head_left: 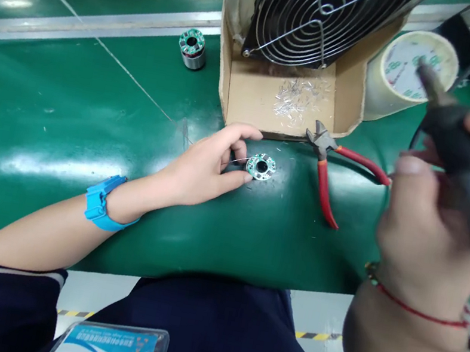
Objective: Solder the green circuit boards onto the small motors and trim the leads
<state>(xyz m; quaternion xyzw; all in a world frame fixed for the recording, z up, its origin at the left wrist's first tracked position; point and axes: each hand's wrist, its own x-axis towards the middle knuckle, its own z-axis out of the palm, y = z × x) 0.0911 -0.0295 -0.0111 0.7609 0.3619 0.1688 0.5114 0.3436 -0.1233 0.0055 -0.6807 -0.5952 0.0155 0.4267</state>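
My left hand (207, 165), with a blue wrist strap (103, 201), is curled around a thin solder wire (238, 159). The wire's end reaches a small round green circuit board (261, 167) on the mat, and my thumb tip rests at the board's left edge. My right hand (432, 217), blurred and raised close to the camera at the right, grips a dark soldering iron (463, 143). The iron's tip points to the upper left, well apart from the board. Between the hands, red-handled side cutters (325, 152) lie with their handles spread, against the box's front edge.
A cardboard box (252, 100) holds a fan with a wire guard (322, 15) and clipped metal bits (296, 99). A small motor part (192, 49) stands left of it on the green mat (70, 104). To the right is a large tape roll (412, 74).
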